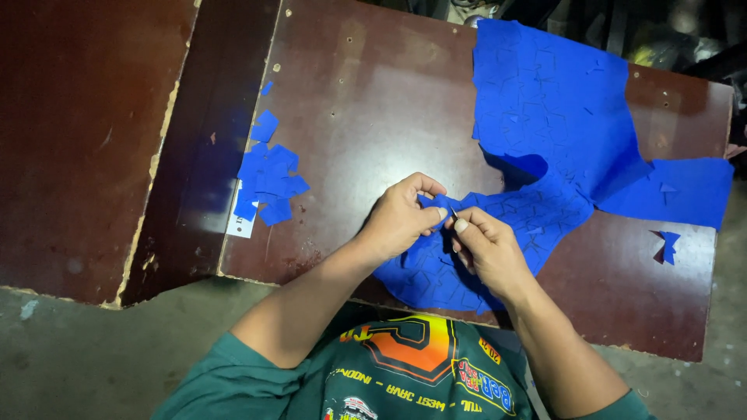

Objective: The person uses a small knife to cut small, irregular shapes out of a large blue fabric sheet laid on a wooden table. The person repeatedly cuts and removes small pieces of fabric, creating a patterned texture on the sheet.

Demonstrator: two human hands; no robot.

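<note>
Both hands meet over the near end of a blue sheet [545,117] that lies across the dark brown worktop [373,101] and hangs over its near edge. The left hand [401,222] pinches a bit of the sheet between thumb and fingers [440,211]. The right hand [489,250] pinches a thin dark tool [454,211], its tip at the left fingertips. A pile of blue cut pieces [268,180] lies well to the left, and one more piece [668,246] on the right.
</note>
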